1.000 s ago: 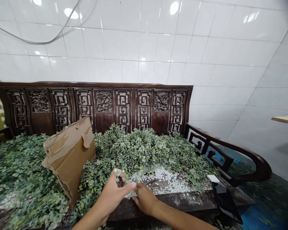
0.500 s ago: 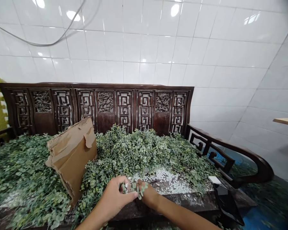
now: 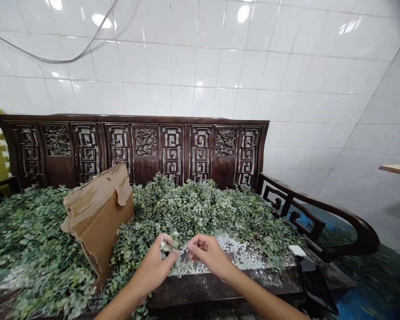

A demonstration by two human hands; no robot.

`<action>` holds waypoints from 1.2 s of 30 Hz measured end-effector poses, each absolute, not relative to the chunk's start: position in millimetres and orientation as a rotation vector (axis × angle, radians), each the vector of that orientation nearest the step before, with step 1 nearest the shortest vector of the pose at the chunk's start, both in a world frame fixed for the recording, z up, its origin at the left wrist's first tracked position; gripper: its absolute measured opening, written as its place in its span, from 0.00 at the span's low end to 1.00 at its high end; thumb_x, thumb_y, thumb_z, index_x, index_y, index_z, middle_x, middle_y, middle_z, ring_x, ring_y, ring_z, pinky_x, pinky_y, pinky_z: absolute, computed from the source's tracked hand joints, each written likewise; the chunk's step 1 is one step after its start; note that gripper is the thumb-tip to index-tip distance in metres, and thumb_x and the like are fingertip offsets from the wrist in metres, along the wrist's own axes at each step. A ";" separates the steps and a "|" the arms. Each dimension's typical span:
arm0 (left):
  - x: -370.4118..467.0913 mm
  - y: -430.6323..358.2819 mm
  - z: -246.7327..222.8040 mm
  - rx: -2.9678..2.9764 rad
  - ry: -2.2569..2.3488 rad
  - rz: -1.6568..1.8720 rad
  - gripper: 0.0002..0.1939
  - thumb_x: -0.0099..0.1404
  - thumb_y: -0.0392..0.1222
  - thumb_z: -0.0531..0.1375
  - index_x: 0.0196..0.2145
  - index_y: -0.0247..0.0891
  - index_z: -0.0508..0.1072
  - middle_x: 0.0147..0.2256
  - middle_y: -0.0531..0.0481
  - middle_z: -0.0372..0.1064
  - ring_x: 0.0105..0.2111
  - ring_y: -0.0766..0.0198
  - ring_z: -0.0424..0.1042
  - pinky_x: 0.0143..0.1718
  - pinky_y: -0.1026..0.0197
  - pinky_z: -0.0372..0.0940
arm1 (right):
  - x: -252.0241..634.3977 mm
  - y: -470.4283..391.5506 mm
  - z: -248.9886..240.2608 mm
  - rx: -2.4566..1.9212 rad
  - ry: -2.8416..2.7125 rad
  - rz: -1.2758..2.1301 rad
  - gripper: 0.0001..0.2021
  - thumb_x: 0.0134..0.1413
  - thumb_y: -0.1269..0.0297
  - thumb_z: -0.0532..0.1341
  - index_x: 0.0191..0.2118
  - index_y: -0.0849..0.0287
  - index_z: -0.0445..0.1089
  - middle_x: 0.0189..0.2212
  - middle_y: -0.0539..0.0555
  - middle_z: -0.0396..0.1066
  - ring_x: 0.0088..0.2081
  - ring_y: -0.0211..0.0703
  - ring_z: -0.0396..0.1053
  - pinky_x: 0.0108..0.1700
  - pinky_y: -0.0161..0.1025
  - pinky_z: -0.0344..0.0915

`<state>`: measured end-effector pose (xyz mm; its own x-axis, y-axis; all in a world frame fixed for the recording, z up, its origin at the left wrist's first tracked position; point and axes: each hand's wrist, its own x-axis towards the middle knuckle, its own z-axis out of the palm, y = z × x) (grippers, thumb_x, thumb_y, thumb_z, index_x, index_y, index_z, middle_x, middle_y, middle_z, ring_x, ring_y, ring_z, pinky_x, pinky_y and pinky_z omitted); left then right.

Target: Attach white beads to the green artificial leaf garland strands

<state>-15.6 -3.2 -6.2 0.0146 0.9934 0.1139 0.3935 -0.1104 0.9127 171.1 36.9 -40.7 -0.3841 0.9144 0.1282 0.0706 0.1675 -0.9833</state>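
My left hand [image 3: 158,263] is closed on a small green leafy sprig [image 3: 168,247], with a small white piece showing by its index finger. A short gap to the right, my right hand [image 3: 208,254] has its thumb and fingers pinched together; what they hold, if anything, is too small to tell. Both hands are above the front of a dark wooden bench. Just beyond them are scattered small white pieces [image 3: 242,254] and a large heap of green artificial foliage [image 3: 200,206].
A torn cardboard sheet [image 3: 103,222] stands upright in the foliage at left. The bench's carved backrest [image 3: 146,166] runs behind, its curved armrest [image 3: 346,218] at right. A black glossy object [image 3: 315,282] with a white block [image 3: 297,250] lies near the front right corner.
My hands have moved apart. The right hand has shifted slightly up and right, away from the sprig, which stays in my left hand.
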 end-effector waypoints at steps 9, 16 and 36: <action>-10.4 -8.5 5.6 1.639 1.237 0.914 0.15 0.54 0.48 0.64 0.39 0.42 0.71 0.36 0.52 0.73 0.36 0.59 0.70 0.38 0.63 0.64 | 165.1 14.7 -4.6 -0.927 -1.389 1.402 0.14 0.48 0.53 0.68 0.28 0.60 0.74 0.22 0.49 0.72 0.26 0.37 0.67 0.29 0.33 0.62; -2.7 -11.4 6.4 1.890 1.377 1.020 0.07 0.57 0.44 0.60 0.32 0.41 0.76 0.33 0.49 0.74 0.36 0.55 0.72 0.41 0.58 0.64 | 157.1 12.2 -6.5 -0.938 -1.277 1.369 0.16 0.44 0.51 0.69 0.27 0.61 0.73 0.22 0.49 0.71 0.25 0.38 0.66 0.30 0.34 0.63; -4.6 -13.4 8.3 1.871 1.382 1.064 0.19 0.67 0.51 0.50 0.30 0.37 0.73 0.27 0.50 0.71 0.27 0.62 0.67 0.27 0.66 0.60 | 153.3 11.0 0.5 -0.893 -1.244 1.317 0.16 0.43 0.53 0.70 0.35 0.61 0.79 0.27 0.54 0.78 0.29 0.43 0.74 0.38 0.41 0.72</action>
